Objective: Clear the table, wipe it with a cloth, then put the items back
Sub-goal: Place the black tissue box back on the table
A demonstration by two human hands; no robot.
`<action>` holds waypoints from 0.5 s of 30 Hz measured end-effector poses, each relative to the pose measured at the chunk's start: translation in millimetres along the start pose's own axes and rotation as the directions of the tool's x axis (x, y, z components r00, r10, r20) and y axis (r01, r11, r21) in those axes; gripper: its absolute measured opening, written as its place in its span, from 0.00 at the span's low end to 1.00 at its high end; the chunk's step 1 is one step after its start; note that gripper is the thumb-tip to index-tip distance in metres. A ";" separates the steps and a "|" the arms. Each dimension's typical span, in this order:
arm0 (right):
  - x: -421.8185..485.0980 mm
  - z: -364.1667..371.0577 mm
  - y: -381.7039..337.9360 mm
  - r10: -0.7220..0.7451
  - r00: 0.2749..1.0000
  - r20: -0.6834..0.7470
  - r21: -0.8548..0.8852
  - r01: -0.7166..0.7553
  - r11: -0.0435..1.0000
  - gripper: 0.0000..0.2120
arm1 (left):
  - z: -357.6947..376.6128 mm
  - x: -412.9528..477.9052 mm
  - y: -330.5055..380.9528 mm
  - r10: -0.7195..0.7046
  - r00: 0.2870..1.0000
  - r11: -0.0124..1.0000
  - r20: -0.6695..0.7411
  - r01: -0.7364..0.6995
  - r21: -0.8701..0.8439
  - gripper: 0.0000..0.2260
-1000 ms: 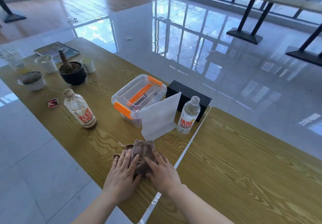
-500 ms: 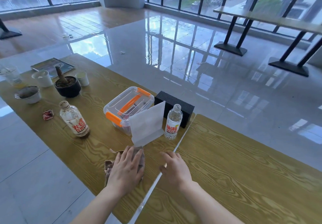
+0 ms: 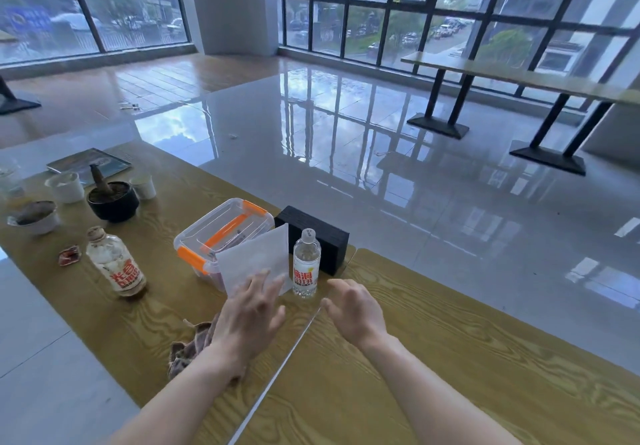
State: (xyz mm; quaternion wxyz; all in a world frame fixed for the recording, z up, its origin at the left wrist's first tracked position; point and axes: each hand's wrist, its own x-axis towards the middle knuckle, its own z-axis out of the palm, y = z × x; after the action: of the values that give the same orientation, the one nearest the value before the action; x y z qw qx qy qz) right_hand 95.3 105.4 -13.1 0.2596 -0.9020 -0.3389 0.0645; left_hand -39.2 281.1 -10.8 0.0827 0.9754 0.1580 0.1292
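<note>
A brown cloth (image 3: 188, 347) lies crumpled on the wooden table (image 3: 138, 334), partly under my left forearm. My left hand (image 3: 251, 316) hovers open above the table, fingers spread, its fingertips in front of the white sign holder (image 3: 254, 259). My right hand (image 3: 353, 309) is open too, just right of a clear water bottle (image 3: 305, 264). Behind them stand a clear box with orange latches (image 3: 221, 233) and a black block (image 3: 313, 238). A second bottle with a red label (image 3: 116, 264) stands to the left.
Further left are a black pot (image 3: 112, 200), a white bowl (image 3: 33, 218), two white cups (image 3: 65, 186), a red wrapper (image 3: 69, 255) and a book (image 3: 88, 162). A second wooden table (image 3: 485, 358) adjoins on the right. Glossy floor lies beyond the far edge.
Both hands have left the cloth and moved forward toward the sign holder and water bottle. The cloth now lies loose behind my left hand. The camera has tilted up.
</note>
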 end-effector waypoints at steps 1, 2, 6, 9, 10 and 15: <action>5.6 -5.6 2.2 -0.003 1.000 -0.014 -0.003 0.003 1.000 0.19 | -4.9 8.9 2.7 -0.001 1.000 1.000 -0.025 0.001 -0.002 0.25; 12.0 -10.9 3.6 -0.001 1.000 -0.028 0.000 0.001 1.000 0.21 | -9.8 18.8 4.1 0.000 0.999 1.000 -0.042 0.000 -0.006 0.25; 45.1 -28.3 8.6 0.032 0.996 -0.077 0.020 -0.030 0.999 0.21 | -28.9 67.3 -0.3 0.043 0.994 0.999 -0.098 -0.045 -0.018 0.25; 73.4 -34.0 12.2 0.066 0.993 -0.093 -0.003 -0.067 0.998 0.22 | -37.8 112.7 -12.9 0.067 0.991 0.997 -0.117 -0.071 -0.030 0.24; 83.3 -34.7 13.6 0.088 0.992 -0.091 -0.006 -0.089 0.996 0.22 | -38.9 128.7 -16.9 0.079 0.990 0.996 -0.116 -0.083 -0.030 0.23; 132.4 -22.2 22.2 0.173 0.984 -0.051 -0.033 -0.175 0.984 0.23 | -30.8 204.3 -38.2 0.146 0.989 0.989 -0.016 -0.146 -0.027 0.23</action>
State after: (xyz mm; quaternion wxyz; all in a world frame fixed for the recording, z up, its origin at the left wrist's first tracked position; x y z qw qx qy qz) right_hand 215.5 167.2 2.4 0.2440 -0.9341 -0.2538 0.0589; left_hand 128.6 387.9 57.1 0.0855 0.9822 0.0851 0.1439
